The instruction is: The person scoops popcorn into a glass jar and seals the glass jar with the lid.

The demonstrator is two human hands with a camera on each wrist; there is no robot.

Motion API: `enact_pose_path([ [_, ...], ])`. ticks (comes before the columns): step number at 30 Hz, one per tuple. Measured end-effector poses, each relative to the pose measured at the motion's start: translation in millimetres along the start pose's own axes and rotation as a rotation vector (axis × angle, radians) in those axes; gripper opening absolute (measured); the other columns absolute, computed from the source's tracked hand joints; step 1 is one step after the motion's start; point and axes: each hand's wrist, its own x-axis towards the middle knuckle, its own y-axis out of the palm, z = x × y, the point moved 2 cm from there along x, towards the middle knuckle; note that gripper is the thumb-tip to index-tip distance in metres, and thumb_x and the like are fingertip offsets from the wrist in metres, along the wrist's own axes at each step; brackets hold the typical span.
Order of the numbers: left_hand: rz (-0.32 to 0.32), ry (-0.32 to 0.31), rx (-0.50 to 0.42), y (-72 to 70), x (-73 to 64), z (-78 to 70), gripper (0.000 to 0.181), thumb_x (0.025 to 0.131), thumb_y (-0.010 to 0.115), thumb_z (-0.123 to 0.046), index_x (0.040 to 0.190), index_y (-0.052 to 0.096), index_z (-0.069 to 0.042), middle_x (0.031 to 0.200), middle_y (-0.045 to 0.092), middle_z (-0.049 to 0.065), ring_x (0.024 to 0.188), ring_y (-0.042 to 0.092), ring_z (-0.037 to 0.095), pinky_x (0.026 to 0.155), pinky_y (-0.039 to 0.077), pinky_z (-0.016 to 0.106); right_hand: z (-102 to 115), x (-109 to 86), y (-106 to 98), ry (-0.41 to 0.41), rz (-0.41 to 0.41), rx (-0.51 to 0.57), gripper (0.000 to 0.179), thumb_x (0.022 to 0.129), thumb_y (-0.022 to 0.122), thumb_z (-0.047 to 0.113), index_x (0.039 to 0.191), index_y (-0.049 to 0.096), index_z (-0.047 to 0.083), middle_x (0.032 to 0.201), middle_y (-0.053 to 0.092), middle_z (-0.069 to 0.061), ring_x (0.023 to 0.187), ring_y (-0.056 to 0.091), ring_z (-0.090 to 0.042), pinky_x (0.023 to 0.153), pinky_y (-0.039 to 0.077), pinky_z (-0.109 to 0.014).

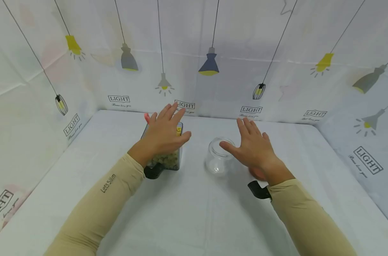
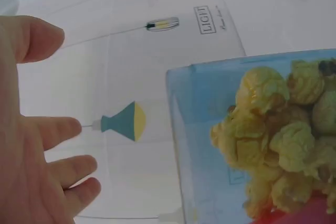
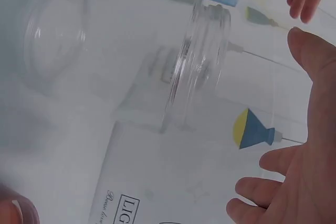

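While poising left hand (image 1: 163,131) wide, empty by box (image 1: 172,160), frame centre-left | right hand (image 1: 255,147) likewise by jar (image 1: 214,163), centre-right | lower slowly; don't tip jar

The left arm (image 1: 99,206) and right arm (image 1: 309,217) stretch forward, slanting inward. The left hand (image 1: 163,132) and right hand (image 1: 254,149) are raised and well apart, backs showing in the head view, fingers extended, thumbs spread out toward each other.

1. The backdrop (image 1: 181,35) bears "LIGHT" in repeated black frames (the script beneath is too small to read surely).
2. The left sleeve (image 1: 99,208) carries dark lettering, seemingly "LetsSlim".
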Motion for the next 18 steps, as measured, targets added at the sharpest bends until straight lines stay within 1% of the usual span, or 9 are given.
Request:
enact_pose_path([
  [4, -0.092, 0.065, -0.106, -6.6, -8.2, 10.2, 0.070, 0.093, 0.049, -0.042, 0.157, 0.034, -0.016, 0.165, 0.018, 0.007, 0.151, 0.012, 0.027, 0.119, 0.014, 0.059, 3.3, 0.1, 1.3, -0.029, -0.035, 0.043, 0.104, 0.092, 0.050, 0.070, 0.159, 0.010, 0.002, 0.165, 0.008, -0.020, 0.151, 0.008, -0.039, 0.113, 0.014, -0.071],
  [7, -0.133, 0.095, -0.171, -11.7, -15.1, 18.8, 0.067, 0.091, 0.052, -0.033, 0.154, 0.040, -0.014, 0.164, 0.021, 0.008, 0.150, 0.017, 0.028, 0.118, 0.017, 0.060, 6.7, 0.0, 1.0, -0.045, -0.057, 0.079, 0.102, 0.092, 0.052, 0.068, 0.159, 0.012, 0.001, 0.165, 0.010, -0.019, 0.151, 0.010, -0.037, 0.115, 0.017, -0.067],
  [10, -0.171, 0.108, -0.195, -16.3, -21.8, 26.9, 0.065, 0.091, 0.055, -0.032, 0.152, 0.043, -0.012, 0.163, 0.024, 0.009, 0.149, 0.019, 0.029, 0.117, 0.019, 0.060, 11.9, 0.2, 1.0, -0.055, -0.061, 0.126, 0.102, 0.092, 0.054, 0.066, 0.159, 0.012, 0.002, 0.165, 0.011, -0.017, 0.151, 0.012, -0.035, 0.117, 0.018, -0.062],
  [13, -0.221, 0.142, -0.206, -20.9, -27.4, 32.8, 0.065, 0.091, 0.061, -0.034, 0.149, 0.046, -0.008, 0.161, 0.028, 0.012, 0.148, 0.022, 0.031, 0.116, 0.023, 0.059, 18.5, 0.7, 2.9, -0.053, -0.066, 0.194, 0.103, 0.090, 0.060, 0.065, 0.160, 0.013, 0.006, 0.166, 0.013, -0.013, 0.151, 0.014, -0.033, 0.118, 0.020, -0.058],
  [15, -0.257, 0.161, -0.219, -24.1, -30.4, 36.5, 0.066, 0.090, 0.065, -0.033, 0.148, 0.048, -0.006, 0.160, 0.031, 0.013, 0.147, 0.024, 0.032, 0.115, 0.024, 0.060, 23.1, 1.7, 5.4, -0.058, -0.072, 0.237, 0.103, 0.089, 0.063, 0.063, 0.160, 0.014, 0.007, 0.166, 0.015, -0.012, 0.150, 0.016, -0.032, 0.118, 0.020, -0.056],
  [18, -0.282, 0.152, -0.251, -27.3, -34.7, 45.0, 0.065, 0.089, 0.069, -0.030, 0.146, 0.049, -0.004, 0.159, 0.032, 0.013, 0.146, 0.025, 0.034, 0.113, 0.028, 0.061, 30.9, 3.1, 9.9, -0.080, -0.083, 0.284, 0.105, 0.087, 0.068, 0.061, 0.160, 0.015, 0.006, 0.165, 0.017, -0.012, 0.150, 0.018, -0.031, 0.119, 0.021, -0.054],
])
